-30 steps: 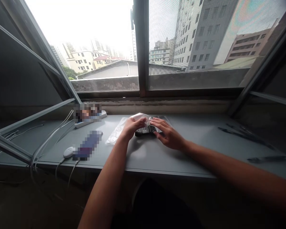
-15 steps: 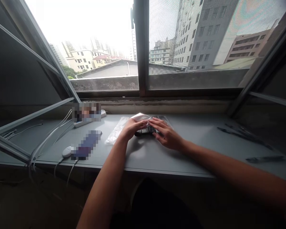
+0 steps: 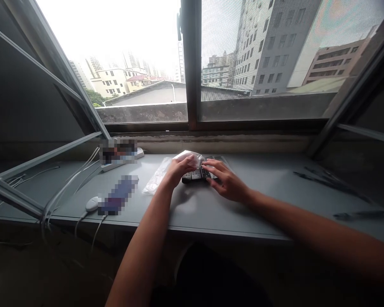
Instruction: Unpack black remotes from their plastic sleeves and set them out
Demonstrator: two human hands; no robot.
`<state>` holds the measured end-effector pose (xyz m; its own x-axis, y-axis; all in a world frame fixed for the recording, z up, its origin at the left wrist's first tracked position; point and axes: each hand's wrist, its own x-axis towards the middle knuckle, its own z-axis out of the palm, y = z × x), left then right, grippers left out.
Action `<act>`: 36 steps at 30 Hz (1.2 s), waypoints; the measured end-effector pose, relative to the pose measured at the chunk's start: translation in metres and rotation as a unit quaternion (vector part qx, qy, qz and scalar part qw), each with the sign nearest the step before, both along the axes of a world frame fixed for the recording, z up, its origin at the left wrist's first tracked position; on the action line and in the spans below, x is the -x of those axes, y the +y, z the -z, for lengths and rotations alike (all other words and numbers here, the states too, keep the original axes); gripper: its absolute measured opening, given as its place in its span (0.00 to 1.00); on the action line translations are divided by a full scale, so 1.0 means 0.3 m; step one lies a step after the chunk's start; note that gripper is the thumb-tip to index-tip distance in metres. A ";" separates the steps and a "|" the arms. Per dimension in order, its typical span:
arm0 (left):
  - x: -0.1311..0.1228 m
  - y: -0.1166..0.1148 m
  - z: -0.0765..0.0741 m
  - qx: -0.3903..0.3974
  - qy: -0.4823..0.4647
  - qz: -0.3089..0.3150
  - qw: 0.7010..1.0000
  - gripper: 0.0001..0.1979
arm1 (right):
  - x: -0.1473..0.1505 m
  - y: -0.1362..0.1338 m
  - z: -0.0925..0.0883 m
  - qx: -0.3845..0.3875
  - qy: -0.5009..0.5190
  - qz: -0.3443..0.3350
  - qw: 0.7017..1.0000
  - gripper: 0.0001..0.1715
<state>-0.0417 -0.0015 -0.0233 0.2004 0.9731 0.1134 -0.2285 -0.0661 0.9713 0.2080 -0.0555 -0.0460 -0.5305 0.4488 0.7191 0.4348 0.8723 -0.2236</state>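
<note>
A small black keyboard (image 3: 196,174), with several rows of light-marked keys, lies on the grey desk between my hands. My left hand (image 3: 178,169) is closed over its left end, with clear plastic film (image 3: 189,154) pinched between thumb and fingers and bulging up behind it. From the other side my right hand (image 3: 225,178) spans the keyboard's right end, thumb at the near edge and fingers over the far part. A flat, crumpled clear plastic bag (image 3: 156,177) rests left of my left hand. Behind the right fingers lies a dark flat item under clear plastic, partly hidden.
On the left are a blurred-out phone-like item (image 3: 119,196), a white round charger (image 3: 92,204), a white power strip (image 3: 124,161) and loose white cables (image 3: 62,183). Dark thin items (image 3: 320,182) lie to the right. A metal frame and a window bound the desk (image 3: 262,213).
My left fingers have drawn back a little from the right ones, lifting the plastic film. More of the keyboard's keys show between my hands. The view has shifted slightly.
</note>
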 end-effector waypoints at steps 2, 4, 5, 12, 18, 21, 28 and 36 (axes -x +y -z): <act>-0.002 0.003 0.001 -0.002 -0.004 -0.017 1.000 0.26 | 0.000 0.001 -0.001 -0.001 0.003 -0.001 1.000 0.36; -0.004 0.003 0.001 -0.009 0.005 -0.016 1.000 0.25 | 0.000 0.001 -0.001 0.003 0.003 -0.003 1.000 0.36; -0.005 0.003 0.001 -0.017 0.012 -0.012 1.000 0.24 | -0.001 0.001 -0.001 0.007 0.002 -0.005 1.000 0.36; -0.007 -0.002 0.000 -0.085 0.048 0.020 0.995 0.26 | -0.003 0.003 0.006 0.013 0.000 -0.013 1.000 0.36; -0.008 -0.007 -0.010 -0.086 0.039 0.010 0.996 0.23 | -0.003 0.005 0.010 0.014 -0.002 -0.010 1.000 0.37; -0.008 -0.010 -0.014 -0.084 0.026 0.008 0.996 0.25 | -0.005 0.004 0.010 0.023 -0.005 -0.010 1.000 0.39; -0.006 -0.016 -0.014 -0.068 0.033 0.017 0.997 0.27 | -0.004 -0.002 0.006 0.035 -0.010 -0.028 0.999 0.41; -0.010 -0.015 -0.020 -0.084 -0.005 -0.008 0.996 0.34 | -0.006 -0.005 0.002 0.031 -0.013 -0.037 0.999 0.42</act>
